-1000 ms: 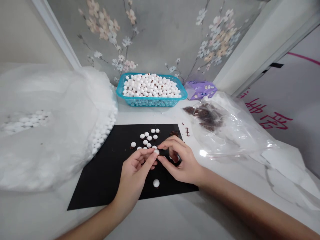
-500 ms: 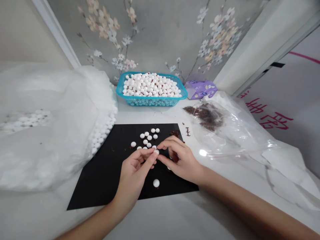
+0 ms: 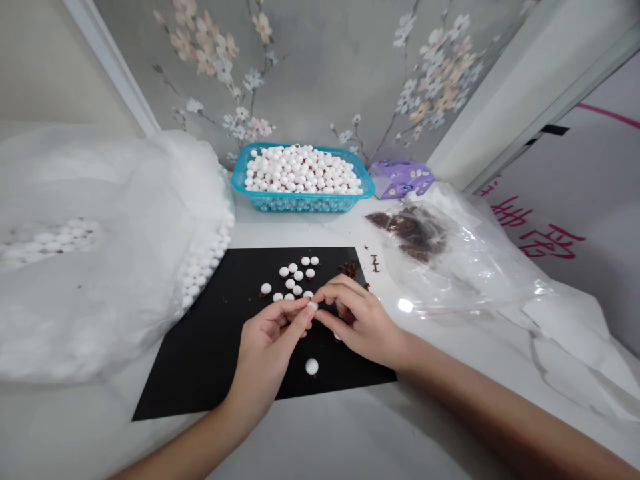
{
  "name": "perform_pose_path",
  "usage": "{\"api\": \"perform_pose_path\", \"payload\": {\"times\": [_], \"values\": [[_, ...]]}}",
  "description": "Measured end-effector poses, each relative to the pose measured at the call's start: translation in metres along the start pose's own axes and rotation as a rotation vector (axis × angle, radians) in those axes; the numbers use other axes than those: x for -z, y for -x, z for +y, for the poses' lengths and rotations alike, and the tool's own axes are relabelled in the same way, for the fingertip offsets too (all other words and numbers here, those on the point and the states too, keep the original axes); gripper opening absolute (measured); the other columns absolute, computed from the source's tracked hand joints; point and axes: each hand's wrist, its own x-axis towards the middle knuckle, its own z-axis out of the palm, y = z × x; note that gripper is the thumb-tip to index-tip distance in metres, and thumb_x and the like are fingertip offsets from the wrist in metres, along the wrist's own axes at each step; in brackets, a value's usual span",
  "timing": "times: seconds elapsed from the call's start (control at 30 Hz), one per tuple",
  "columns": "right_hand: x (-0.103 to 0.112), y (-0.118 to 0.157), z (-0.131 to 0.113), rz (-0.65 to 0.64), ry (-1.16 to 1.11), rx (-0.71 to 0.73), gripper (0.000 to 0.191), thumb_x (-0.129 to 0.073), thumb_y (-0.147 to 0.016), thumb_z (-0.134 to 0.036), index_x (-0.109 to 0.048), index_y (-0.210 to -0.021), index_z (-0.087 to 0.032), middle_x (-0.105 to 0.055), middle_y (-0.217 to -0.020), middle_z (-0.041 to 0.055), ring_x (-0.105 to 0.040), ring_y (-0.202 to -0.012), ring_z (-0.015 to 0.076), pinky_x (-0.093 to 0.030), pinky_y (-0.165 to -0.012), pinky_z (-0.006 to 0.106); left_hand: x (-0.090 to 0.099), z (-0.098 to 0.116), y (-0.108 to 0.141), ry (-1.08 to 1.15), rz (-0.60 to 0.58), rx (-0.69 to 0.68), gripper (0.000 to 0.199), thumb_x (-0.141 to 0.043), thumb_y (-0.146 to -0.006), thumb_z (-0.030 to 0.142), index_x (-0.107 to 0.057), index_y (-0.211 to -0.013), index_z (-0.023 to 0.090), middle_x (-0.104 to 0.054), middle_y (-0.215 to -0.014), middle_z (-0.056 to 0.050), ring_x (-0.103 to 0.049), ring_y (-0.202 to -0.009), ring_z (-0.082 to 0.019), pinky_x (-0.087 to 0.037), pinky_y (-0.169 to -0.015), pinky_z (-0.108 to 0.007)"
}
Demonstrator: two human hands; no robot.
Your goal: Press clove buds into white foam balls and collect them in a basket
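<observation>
The left hand (image 3: pixel 265 327) and the right hand (image 3: pixel 361 325) are meeting at lower centre of the frame, holding a small white bead (image 3: pixel 313 305) between them; the right hand's other fingers are curling inward, and what lies under them cannot be told. Both hands are hovering over a black sheet (image 3: pixel 200 373) that is lying on the table (image 3: pixel 320 443); a loose group of white beads (image 3: pixel 295 277) is sitting on the sheet just above the hands, a lone white bead (image 3: pixel 311 366) is resting below them, and a pinch of brown shreds (image 3: pixel 349 269) is lying near the sheet's upper right corner. A teal basket (image 3: pixel 300 204) heaped with beads is standing at upper centre; a clear plastic bag (image 3: pixel 450 280) holding more brown shreds is lying to the right; a bulging white plastic bag (image 3: pixel 100 280) is lying at the left.
</observation>
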Motion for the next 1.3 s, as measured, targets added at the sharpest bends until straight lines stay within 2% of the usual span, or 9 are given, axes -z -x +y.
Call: {"api": "perform_pose_path", "payload": {"times": [0.47,0.93,1.2,1.3], "values": [[0.0011,0.0002,-0.001,-0.053,0.012,-0.009,0.013,-0.05,-0.087,-0.021,-0.051,-0.099,-0.023,-0.052,-0.09,0.0025,-0.052,-0.064,0.0094,-0.043,-0.052,0.021,-0.0007,0.0004,0.0003,-0.012,-0.003,-0.007,0.014,-0.072,-0.067,0.027,-0.07,-0.077,0.018,-0.069,-0.072,0.0,-0.062,-0.066,-0.012,-0.053,-0.064,-0.022],[0.0033,-0.001,-0.0034,-0.116,0.041,0.0,0.012,-0.047,-0.088,-0.02,-0.048,-0.1,-0.021,-0.05,-0.092,0.0033,-0.05,-0.063,0.0095,-0.043,-0.054,0.023,0.0001,-0.0009,0.0011,-0.01,-0.037,-0.01,0.011,-0.07,-0.071,0.026,-0.068,-0.078,0.019,-0.067,-0.074,0.002,-0.06,-0.067,-0.009,-0.051,-0.065,-0.017],[0.0031,-0.0012,-0.0067,-0.007,0.115,0.029,0.01,-0.052,-0.084,-0.02,-0.053,-0.095,-0.022,-0.052,-0.083,-0.0001,-0.05,-0.062,0.0087,-0.038,-0.051,0.021,-0.0013,-0.0018,0.0,0.007,-0.046,-0.031,0.011,-0.069,-0.072,0.026,-0.067,-0.079,0.018,-0.065,-0.071,0.003,-0.059,-0.067,-0.008,-0.049,-0.064,-0.016],[0.0034,0.0008,-0.0047,0.018,0.088,0.026,0.024,-0.055,-0.081,-0.02,-0.048,-0.104,-0.023,-0.048,-0.079,-0.0019,-0.047,-0.058,0.0079,-0.035,-0.048,0.02,-0.0011,-0.0024,0.0007,-0.013,-0.068,-0.063,0.01,-0.068,-0.073,0.026,-0.066,-0.08,0.019,-0.065,-0.074,0.002,-0.059,-0.069,-0.009,-0.049,-0.065,-0.017]]}}
